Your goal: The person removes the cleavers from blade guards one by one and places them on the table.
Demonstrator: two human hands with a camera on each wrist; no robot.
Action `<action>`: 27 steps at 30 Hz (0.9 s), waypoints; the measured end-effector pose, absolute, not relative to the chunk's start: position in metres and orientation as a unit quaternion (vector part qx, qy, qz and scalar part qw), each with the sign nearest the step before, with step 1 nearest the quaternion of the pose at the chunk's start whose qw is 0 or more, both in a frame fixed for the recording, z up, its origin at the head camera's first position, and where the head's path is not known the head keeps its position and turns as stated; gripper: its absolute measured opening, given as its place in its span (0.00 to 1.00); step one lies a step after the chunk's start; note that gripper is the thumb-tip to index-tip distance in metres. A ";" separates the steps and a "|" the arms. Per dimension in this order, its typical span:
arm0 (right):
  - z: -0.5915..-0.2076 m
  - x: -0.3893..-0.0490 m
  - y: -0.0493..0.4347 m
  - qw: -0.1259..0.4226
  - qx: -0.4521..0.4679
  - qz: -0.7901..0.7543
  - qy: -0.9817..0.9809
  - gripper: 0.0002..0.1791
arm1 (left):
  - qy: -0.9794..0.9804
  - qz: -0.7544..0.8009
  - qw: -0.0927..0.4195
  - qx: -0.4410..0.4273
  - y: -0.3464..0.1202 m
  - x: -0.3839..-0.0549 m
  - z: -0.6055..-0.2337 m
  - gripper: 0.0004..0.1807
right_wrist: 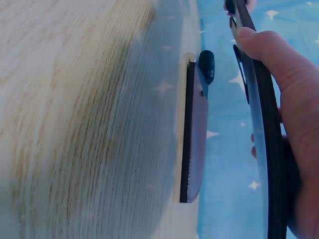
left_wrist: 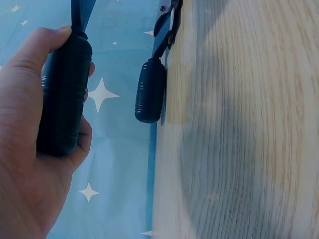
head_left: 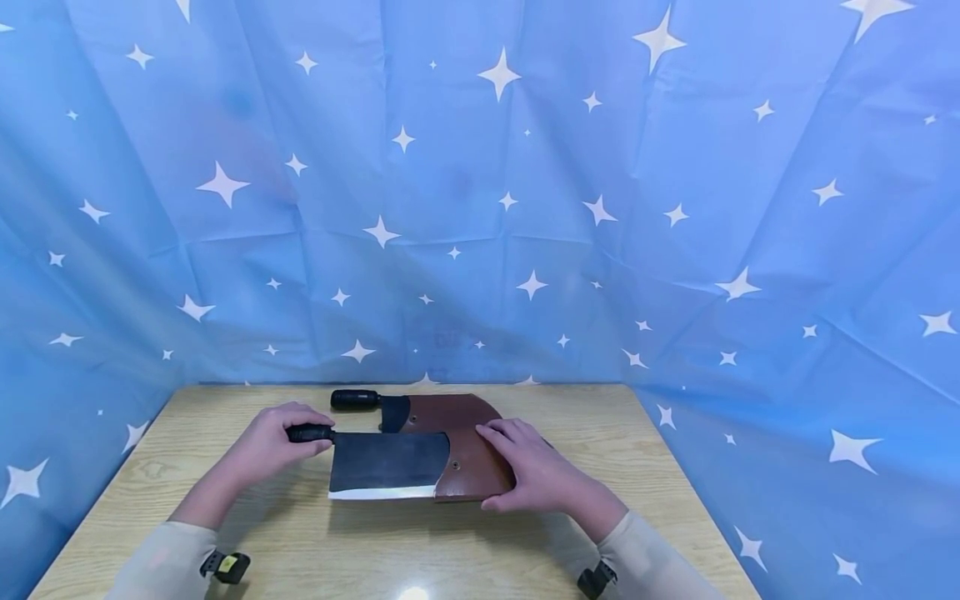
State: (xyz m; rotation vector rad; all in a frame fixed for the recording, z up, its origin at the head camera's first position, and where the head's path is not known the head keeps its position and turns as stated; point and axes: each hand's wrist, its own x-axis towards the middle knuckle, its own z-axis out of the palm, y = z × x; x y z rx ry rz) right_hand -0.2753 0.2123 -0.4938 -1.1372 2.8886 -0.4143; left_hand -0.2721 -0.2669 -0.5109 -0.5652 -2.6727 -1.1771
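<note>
My left hand (head_left: 273, 442) grips the black ribbed handle (left_wrist: 65, 99) of a cleaver, its thumb up by the blade's base in the left wrist view. The cleaver's broad dark blade (head_left: 386, 461), with a bright edge facing me, runs rightward into a brown leather sheath (head_left: 472, 467). Most of the blade shows outside; its far end is hidden in the sheath. My right hand (head_left: 536, 471) holds the sheath's right end, thumb on the near side and fingers over the far side. Both are held above the table, casting a shadow.
Behind them a second cleaver lies at the table's back edge, its black handle (head_left: 355, 400) pointing left and its blade in another brown sheath (head_left: 446, 407). The wood-grain table (head_left: 360, 558) meets a blue star-patterned cloth (head_left: 465, 192) at the back and sides.
</note>
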 end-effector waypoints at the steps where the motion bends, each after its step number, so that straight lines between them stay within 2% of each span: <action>1: -0.494 -0.275 0.212 0.005 -0.363 -0.134 0.922 0.62 | -0.896 -0.393 0.083 -0.189 -0.267 -0.272 -0.511 0.13; 27: -0.494 -0.274 0.218 -0.007 -0.370 -0.145 0.918 0.61 | -0.895 -0.397 0.092 -0.183 -0.274 -0.268 -0.512 0.13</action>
